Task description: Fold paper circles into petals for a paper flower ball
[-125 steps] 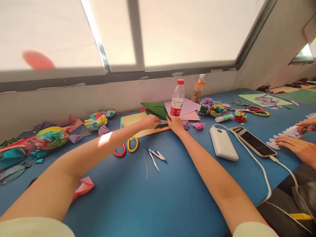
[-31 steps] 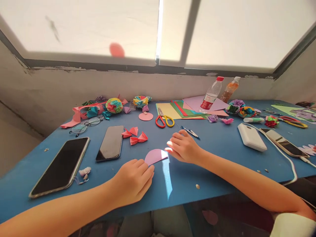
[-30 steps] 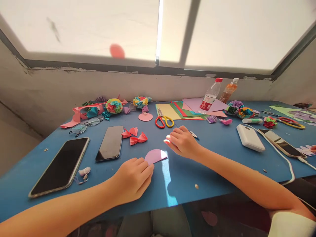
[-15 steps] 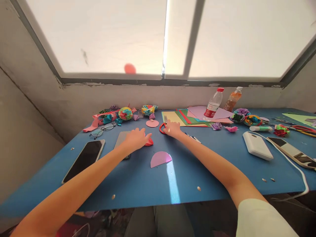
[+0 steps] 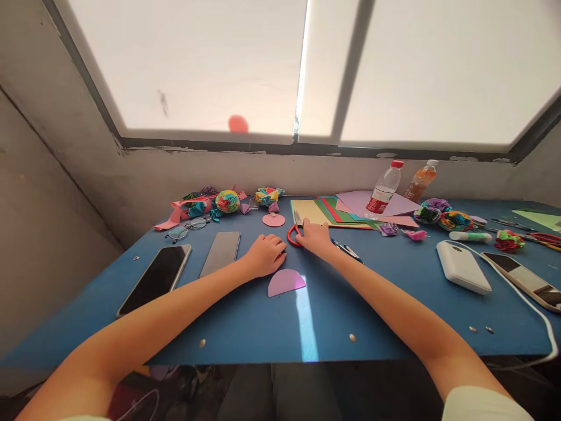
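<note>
My right hand point(image 5: 315, 237) is at the red-handled scissors point(image 5: 290, 236), its fingers closed at the handle loop. The scissors' blades point away, toward the stack of coloured paper point(image 5: 311, 210). To the left, my left hand point(image 5: 266, 255) rests low over the table with curled fingers; what lies under it is hidden. Just in front of it is a purple half-circle of paper point(image 5: 286, 282). Beyond the hands a pink paper circle point(image 5: 273, 220) lies flat. Beside my right wrist are some pens point(image 5: 347, 250).
A grey phone point(image 5: 222, 251) and a black-screened phone point(image 5: 155, 279) lie left, with glasses point(image 5: 177, 232) behind. Paper pompoms point(image 5: 227, 201) stand at the back. On the right are a bottle point(image 5: 385, 190), a white power bank point(image 5: 463, 267) and a cable point(image 5: 532, 307).
My left hand has moved right and lowered, uncovering the grey phone; the red paper piece beside it is now out of sight. My right hand stays at the scissors. The view has shifted slightly.
</note>
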{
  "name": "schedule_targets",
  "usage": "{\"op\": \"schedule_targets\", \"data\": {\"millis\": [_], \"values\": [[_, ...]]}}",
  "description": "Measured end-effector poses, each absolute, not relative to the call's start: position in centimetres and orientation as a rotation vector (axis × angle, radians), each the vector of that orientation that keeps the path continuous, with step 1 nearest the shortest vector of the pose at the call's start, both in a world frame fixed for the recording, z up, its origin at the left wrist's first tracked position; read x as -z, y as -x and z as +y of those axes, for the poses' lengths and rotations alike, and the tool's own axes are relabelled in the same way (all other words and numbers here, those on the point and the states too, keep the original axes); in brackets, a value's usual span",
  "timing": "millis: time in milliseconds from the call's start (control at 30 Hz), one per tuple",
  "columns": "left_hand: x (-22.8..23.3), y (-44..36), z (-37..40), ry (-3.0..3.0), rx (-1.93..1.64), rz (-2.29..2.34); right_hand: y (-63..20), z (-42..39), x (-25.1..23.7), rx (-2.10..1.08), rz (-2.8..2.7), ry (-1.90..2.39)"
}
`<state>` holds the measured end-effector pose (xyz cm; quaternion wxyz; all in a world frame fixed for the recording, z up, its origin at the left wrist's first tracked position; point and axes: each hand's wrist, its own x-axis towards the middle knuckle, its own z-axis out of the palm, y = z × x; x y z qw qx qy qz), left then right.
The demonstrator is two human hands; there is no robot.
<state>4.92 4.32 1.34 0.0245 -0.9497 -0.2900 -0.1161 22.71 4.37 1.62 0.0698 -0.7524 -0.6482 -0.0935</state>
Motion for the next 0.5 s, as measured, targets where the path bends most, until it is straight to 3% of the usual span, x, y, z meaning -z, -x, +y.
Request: {"op": "schedule_targets", "data": {"millis": [233, 500], "values": [[-3.3, -3.1, 5.2, 2.861, 0.594, -0.842, -24.9, 1.9, -1.9, 0.559, -1.942, 2.191], [-3.3, -1.2, 0.1, 2.824, 0.698, -0.571, -28.3, 0.9, -3.6, 0.566, -1.787, 2.259]]}}
